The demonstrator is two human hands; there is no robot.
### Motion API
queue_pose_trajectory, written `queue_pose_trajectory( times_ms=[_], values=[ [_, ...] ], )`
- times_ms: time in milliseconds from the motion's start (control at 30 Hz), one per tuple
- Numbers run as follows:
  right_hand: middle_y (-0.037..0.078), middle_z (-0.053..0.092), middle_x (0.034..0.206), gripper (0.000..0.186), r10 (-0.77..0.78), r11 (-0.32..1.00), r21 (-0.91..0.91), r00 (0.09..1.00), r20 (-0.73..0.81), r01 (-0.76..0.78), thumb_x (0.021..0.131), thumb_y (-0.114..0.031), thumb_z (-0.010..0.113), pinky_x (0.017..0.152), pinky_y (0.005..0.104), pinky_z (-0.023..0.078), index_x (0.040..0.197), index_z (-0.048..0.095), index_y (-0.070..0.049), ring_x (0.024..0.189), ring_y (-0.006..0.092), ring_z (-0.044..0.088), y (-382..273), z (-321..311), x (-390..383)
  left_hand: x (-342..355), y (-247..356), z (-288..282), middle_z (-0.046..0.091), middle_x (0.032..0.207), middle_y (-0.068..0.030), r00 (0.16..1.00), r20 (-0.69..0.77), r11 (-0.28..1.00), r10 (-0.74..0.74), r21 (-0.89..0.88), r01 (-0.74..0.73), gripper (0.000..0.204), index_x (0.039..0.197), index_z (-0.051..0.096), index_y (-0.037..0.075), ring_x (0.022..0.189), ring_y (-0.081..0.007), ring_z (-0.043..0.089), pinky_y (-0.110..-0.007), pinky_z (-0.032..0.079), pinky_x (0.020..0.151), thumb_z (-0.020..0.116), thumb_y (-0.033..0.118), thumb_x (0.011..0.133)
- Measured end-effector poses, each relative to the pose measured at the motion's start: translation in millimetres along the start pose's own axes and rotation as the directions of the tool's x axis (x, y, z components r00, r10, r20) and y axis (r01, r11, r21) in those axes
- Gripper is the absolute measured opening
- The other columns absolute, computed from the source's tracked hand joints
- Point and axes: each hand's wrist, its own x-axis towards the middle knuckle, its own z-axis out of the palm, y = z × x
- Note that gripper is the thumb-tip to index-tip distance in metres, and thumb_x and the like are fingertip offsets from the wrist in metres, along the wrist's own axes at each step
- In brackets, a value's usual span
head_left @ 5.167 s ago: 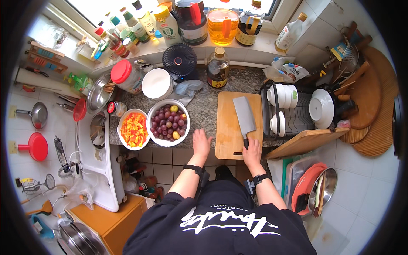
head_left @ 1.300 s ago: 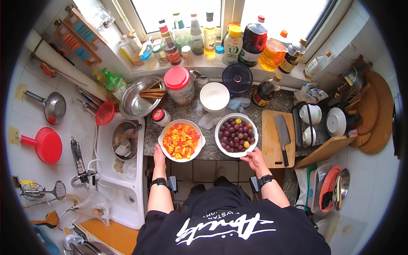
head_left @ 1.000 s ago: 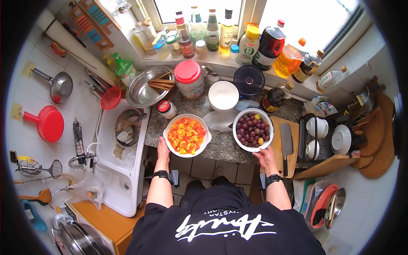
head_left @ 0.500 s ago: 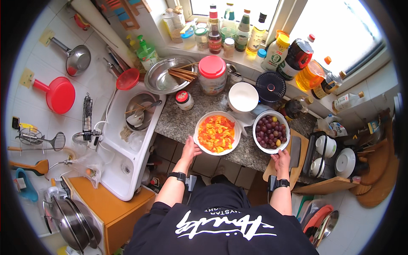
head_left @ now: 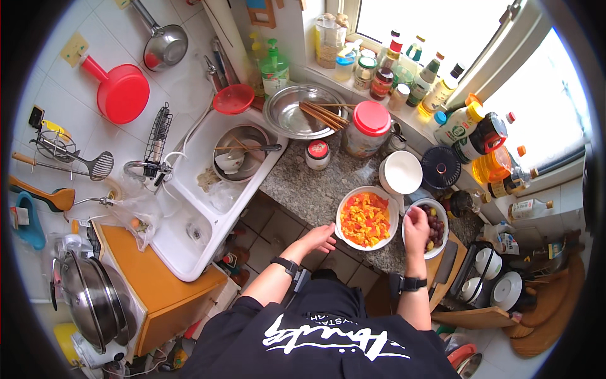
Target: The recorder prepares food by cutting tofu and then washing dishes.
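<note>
Your sink (head_left: 189,208) is the biggest thing around, way off to the left of your left hand (head_left: 319,239), with a metal bowl (head_left: 243,151) sitting in its far end. Beyond both hands there's a steel dish (head_left: 297,114) with chopsticks (head_left: 325,115) lying across it, then a jar with a red lid (head_left: 368,129) and a small red-capped jar (head_left: 317,153) beside it.

Closer in, you've got two fruit bowls side by side on the granite counter (head_left: 303,183). The orange-fruit bowl (head_left: 367,218) sits right between your hands. Your left hand is just at its left rim, fingers loosely stretched and holding nothing; I can't tell if it's actually touching the rim. The grape bowl (head_left: 434,224) is straight ahead of your right hand (head_left: 416,228), so that hand is clearly the nearer one. It's over the near-left part of that bowl with the fingers curled down toward the grapes; whether it's got one pinched, I can't tell.

Just past the two bowls are one white lid (head_left: 401,172) and one dark round lid (head_left: 440,167). The cleaver (head_left: 445,264) lies on the board (head_left: 457,252) right of your right wrist, long axis running toward and away from you.

Count: two fruit bowls, two red-topped jars, two lids, one cleaver.
</note>
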Motion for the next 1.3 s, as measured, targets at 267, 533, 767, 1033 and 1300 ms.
queue_pose_trajectory(
  times_ms=[267, 533, 767, 1033, 1300],
  values=[
    [0.032, 0.043, 0.161, 0.115, -0.128, 0.906, -0.338, 0.927, 0.354, 0.254, 0.079, -0.028, 0.094, 0.122, 0.0495, 0.045, 0.168, 0.027, 0.001, 0.147, 0.0476, 0.048, -96.3, 265.8, 66.0, -51.8, 21.8, -114.0, 0.069, 0.140, -0.0227, 0.984, -0.144, 0.993, 0.104, -0.032, -0.110, 0.058, 0.155, 0.051, 0.005, 0.108, -0.0315, 0.078, -0.042, 0.066, 0.086, 0.051, 0.049, 0.117],
    [0.026, 0.052, 0.134, 0.092, 0.105, 0.854, -0.516, 0.994, 0.041, -0.069, 0.073, -0.033, 0.100, 0.100, 0.0569, 0.057, 0.142, 0.046, -0.007, 0.121, 0.0503, 0.063, -126.8, 345.0, 63.9, -104.5, 52.8, -247.2, 0.071, 0.138, -0.0180, 0.962, -0.251, 0.994, 0.108, -0.005, -0.113, 0.056, 0.155, 0.052, 0.005, 0.111, -0.0293, 0.077, -0.042, 0.065, 0.090, 0.055, 0.046, 0.116],
    [0.029, 0.055, 0.136, 0.098, 0.060, 0.907, -0.421, 0.986, 0.158, 0.012, 0.074, -0.033, 0.097, 0.103, 0.0549, 0.057, 0.151, 0.045, -0.004, 0.123, 0.0509, 0.063, -117.8, 307.9, 12.2, -55.2, 68.0, -241.6, 0.069, 0.141, -0.0198, 0.994, 0.028, 0.991, 0.103, -0.085, -0.100, 0.061, 0.157, 0.047, 0.005, 0.121, -0.0320, 0.073, -0.045, 0.063, 0.096, 0.057, 0.049, 0.115],
    [0.028, 0.053, 0.139, 0.102, -0.232, 0.946, -0.209, 0.967, 0.104, 0.249, 0.076, -0.038, 0.098, 0.111, 0.0481, 0.053, 0.154, 0.044, 0.001, 0.128, 0.0456, 0.061, -180.3, 203.1, 13.2, -30.7, 66.7, -235.1, 0.065, 0.147, -0.0229, 0.995, 0.066, 0.982, 0.071, -0.180, -0.058, 0.064, 0.160, 0.044, 0.003, 0.128, -0.0370, 0.070, -0.050, 0.060, 0.103, 0.052, 0.050, 0.117],
    [0.033, 0.045, 0.144, 0.106, -0.309, 0.840, -0.527, 0.914, -0.265, 0.131, 0.080, -0.038, 0.095, 0.111, 0.0516, 0.053, 0.160, 0.039, 0.003, 0.128, 0.0505, 0.059, -188.9, 83.0, 225.2, -42.2, 58.2, -239.1, 0.067, 0.144, -0.0209, 0.974, -0.139, 0.907, 0.181, -0.359, -0.220, 0.060, 0.156, 0.048, 0.003, 0.124, -0.0337, 0.072, -0.048, 0.062, 0.100, 0.057, 0.046, 0.116]
  ],
)
